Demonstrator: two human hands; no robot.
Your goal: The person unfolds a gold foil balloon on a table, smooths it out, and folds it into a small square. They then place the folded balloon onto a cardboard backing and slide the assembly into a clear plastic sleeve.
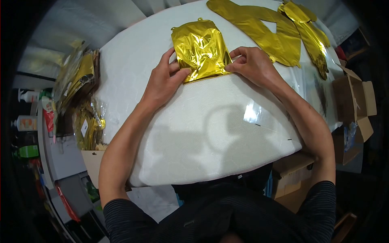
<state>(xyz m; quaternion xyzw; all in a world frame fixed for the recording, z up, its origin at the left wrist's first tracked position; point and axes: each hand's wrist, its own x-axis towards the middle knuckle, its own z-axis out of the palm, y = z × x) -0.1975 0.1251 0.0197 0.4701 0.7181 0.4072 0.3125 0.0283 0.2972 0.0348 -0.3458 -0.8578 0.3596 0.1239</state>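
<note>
A gold foil balloon [201,46], folded into a rough rectangle, lies on the white padded table with small tabs at its far edge. My left hand [165,79] grips its near left corner, thumb on top and fingers at the side. At the near right corner, my right hand [254,67] pinches the foil between thumb and fingers. The foil is creased and shiny, with a straight fold along its near edge. Beyond my right hand lies a flat gold foil balloon [283,40] with a triangular opening.
Another gold foil piece [312,36] lies bunched at the far right. A clear plastic sheet or bag [302,87] rests on the table's right side. Open cardboard boxes [356,97] stand beyond that edge. Packaged gold foil [87,125] hangs or stands at the left edge.
</note>
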